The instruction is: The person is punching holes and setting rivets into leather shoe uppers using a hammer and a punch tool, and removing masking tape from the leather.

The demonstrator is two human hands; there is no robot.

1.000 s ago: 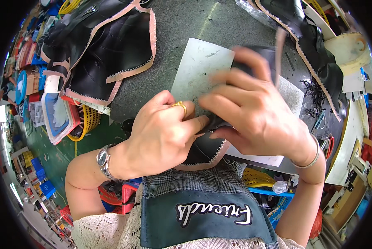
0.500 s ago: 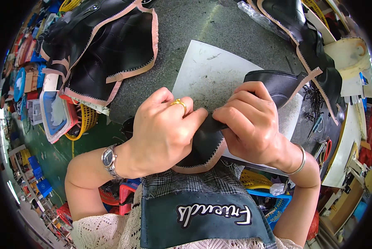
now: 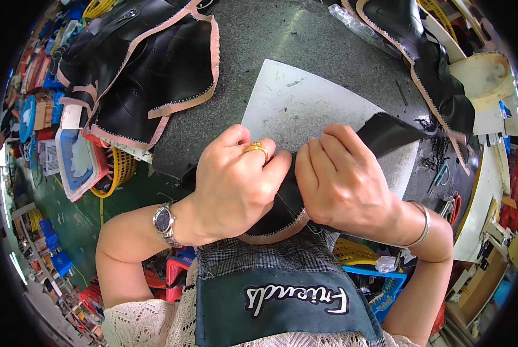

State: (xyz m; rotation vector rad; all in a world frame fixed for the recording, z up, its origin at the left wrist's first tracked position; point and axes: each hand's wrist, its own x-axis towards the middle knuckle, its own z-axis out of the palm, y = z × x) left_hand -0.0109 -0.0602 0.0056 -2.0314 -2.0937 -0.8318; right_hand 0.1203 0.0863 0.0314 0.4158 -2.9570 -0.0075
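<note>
Both my hands grip a black leather piece [image 3: 285, 203] with a pinkish zigzag-edged border, low over the front of the worktable. My left hand [image 3: 233, 182], with a gold ring, is closed on it, thumb and forefinger pressed together. Close beside it, my right hand [image 3: 344, 179] is curled closed on the same leather. A flap of the leather [image 3: 389, 133] sticks out past my right knuckles, its far end blurred. The part between my fingers is mostly hidden. Under my hands lies a scuffed white board [image 3: 288, 89].
More black leather pieces with pinkish borders lie at the left [image 3: 172, 69] and right [image 3: 438, 75] of the dark worktable [image 3: 241, 34]. Thread scraps and small snips [image 3: 441, 172] sit at the right, near red-handled scissors [image 3: 456, 208]. A yellow basket [image 3: 123, 170] stands left.
The leather flap beyond my right hand has swung downward and turned over, its border end now lower. My right hand has rolled slightly, its knuckles facing up more; both hands stay closed.
</note>
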